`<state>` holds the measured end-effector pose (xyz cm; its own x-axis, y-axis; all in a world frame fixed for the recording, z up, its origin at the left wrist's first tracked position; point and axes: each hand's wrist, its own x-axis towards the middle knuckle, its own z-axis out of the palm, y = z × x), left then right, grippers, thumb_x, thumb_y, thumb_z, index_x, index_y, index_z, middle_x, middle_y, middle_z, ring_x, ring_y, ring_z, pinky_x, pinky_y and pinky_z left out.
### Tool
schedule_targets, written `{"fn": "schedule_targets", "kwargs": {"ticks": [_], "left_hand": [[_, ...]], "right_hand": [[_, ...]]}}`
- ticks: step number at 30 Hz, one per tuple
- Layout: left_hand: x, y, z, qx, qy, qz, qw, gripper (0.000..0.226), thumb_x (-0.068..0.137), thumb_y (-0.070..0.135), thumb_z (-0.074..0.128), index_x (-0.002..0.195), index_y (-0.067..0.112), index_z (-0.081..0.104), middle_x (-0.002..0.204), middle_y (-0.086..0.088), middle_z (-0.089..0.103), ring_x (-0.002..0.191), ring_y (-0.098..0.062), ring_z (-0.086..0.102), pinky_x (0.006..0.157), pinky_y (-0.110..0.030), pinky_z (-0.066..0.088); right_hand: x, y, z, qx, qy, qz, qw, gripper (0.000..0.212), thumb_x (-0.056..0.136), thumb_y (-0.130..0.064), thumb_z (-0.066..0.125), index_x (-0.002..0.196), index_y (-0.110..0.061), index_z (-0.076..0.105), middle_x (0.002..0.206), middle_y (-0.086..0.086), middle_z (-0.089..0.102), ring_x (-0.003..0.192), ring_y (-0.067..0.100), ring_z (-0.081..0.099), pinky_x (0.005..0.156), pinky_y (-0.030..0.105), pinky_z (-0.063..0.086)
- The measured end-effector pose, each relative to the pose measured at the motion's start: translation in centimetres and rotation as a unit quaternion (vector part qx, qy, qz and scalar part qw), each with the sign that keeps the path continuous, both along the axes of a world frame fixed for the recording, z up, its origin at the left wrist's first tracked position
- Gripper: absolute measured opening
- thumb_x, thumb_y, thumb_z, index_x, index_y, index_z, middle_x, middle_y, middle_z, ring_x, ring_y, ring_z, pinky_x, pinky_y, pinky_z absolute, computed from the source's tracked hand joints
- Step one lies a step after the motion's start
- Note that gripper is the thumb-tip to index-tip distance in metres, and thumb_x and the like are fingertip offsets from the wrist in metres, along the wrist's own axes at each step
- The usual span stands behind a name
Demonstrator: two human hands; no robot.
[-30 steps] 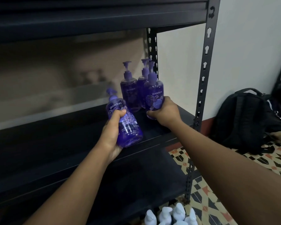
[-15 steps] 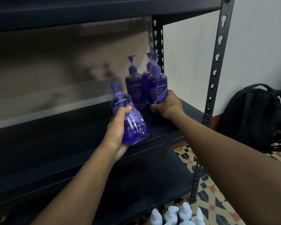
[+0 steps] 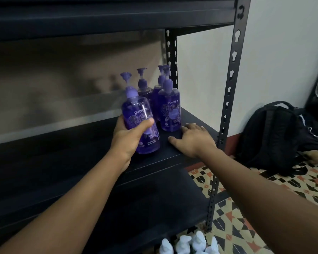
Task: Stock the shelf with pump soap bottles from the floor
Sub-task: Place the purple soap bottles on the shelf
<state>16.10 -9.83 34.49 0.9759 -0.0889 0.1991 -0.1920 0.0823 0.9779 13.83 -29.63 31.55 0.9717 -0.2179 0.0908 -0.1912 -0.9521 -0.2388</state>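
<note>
Purple soap bottle (image 3: 140,123) is in the left hand (image 3: 128,140), fingers and thumb wrapped round its lower body, thumb across the label. The bottle is tilted with the pump head leaning left and the base low over the middle shelf (image 3: 196,116). Can't tell if the base touches the board.

Right hand (image 3: 194,141) holds nothing: palm down on the shelf, fingers straight and spread. Fingertips are just beside the base of the front bottle (image 3: 170,110); contact unclear.

Three more purple bottles stand upright at the shelf's right end:
- Front bottle has its "guardian" label facing out.
- Left rear bottle (image 3: 145,89) is partly covered by the held one.
- Right rear bottle (image 3: 156,99) is close to the rear post (image 3: 171,52), its pump overlapping the front bottle's in view.

In the way:
- That cluster fills the right rear corner.
- The held bottle sits just left of the front bottle.
- The right hand takes up the board to the front-right of the cluster.

Around:
- Upper shelf (image 3: 99,15) is overhead, well above the pump heads.
- Front post (image 3: 231,79) is just right of the right hand.
- Lower shelf (image 3: 154,198) runs under both forearms.
- White pump tops (image 3: 191,243) show at the bottom edge on the patterned tile floor (image 3: 264,189), their bottles cut off by the frame.
- Black backpack (image 3: 272,136) sits on the floor against the wall (image 3: 283,52), right of the rack.
- There's an object at the far right edge, too cropped to identify.
</note>
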Motion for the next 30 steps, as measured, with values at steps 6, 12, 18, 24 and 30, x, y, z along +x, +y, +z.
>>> {"fn": "schedule_targets", "kwargs": {"ticks": [6, 12, 18, 24, 30], "left_hand": [[0.2, -0.9, -0.8, 0.079, -0.081, 0.001, 0.994, 0.071, 0.070, 0.022, 0.092, 0.131, 0.025, 0.054, 0.115, 0.006, 0.073, 0.102, -0.007, 0.071, 0.089, -0.027, 0.056], [0.4, 0.2, -2.4, 0.180, -0.078, -0.014, 0.980, 0.086, 0.062, 0.024, 0.095, 0.133, 0.030, 0.047, 0.122, 0.008, 0.068, 0.107, -0.007, 0.068, 0.097, -0.027, 0.052], [1.7, 0.5, -2.4, 0.217, -0.036, 0.000, 0.975, 0.076, 0.065, 0.021, 0.095, 0.123, 0.023, 0.045, 0.113, 0.010, 0.063, 0.101, -0.004, 0.065, 0.097, -0.031, 0.054], [4.0, -0.6, -2.0, 0.273, -0.028, 0.007, 0.962, 0.077, 0.076, 0.030, 0.088, 0.140, 0.018, 0.047, 0.126, 0.006, 0.060, 0.112, -0.012, 0.061, 0.104, -0.031, 0.047], [5.4, -1.2, -1.8, 0.297, -0.021, 0.018, 0.954, 0.064, 0.081, 0.031, 0.085, 0.134, 0.018, 0.051, 0.133, 0.001, 0.062, 0.113, -0.015, 0.062, 0.103, -0.033, 0.049]], "right_hand": [[0.0, 0.2, -0.4, -0.017, 0.020, -0.007, 1.000, 0.090, 0.092, -0.075, 0.021, 0.161, -0.017, 0.019, 0.169, 0.007, 0.013, 0.156, 0.029, 0.007, 0.125, 0.048, 0.005], [0.0, 0.2, -0.7, -0.019, 0.009, -0.010, 1.000, 0.090, 0.090, -0.076, 0.019, 0.161, -0.019, 0.022, 0.169, 0.006, 0.016, 0.156, 0.027, 0.009, 0.125, 0.047, 0.007], [-0.1, 0.3, -0.6, -0.025, 0.005, -0.014, 1.000, 0.090, 0.090, -0.075, 0.019, 0.160, -0.019, 0.024, 0.168, 0.006, 0.018, 0.156, 0.027, 0.011, 0.124, 0.047, 0.008], [-0.2, 0.4, -0.5, -0.026, 0.005, -0.015, 1.000, 0.089, 0.090, -0.075, 0.019, 0.160, -0.020, 0.025, 0.168, 0.005, 0.019, 0.156, 0.027, 0.011, 0.124, 0.046, 0.008], [-0.1, 0.4, -0.5, -0.023, 0.009, -0.018, 1.000, 0.089, 0.091, -0.075, 0.020, 0.160, -0.020, 0.025, 0.168, 0.005, 0.018, 0.156, 0.026, 0.009, 0.124, 0.045, 0.006]]}}
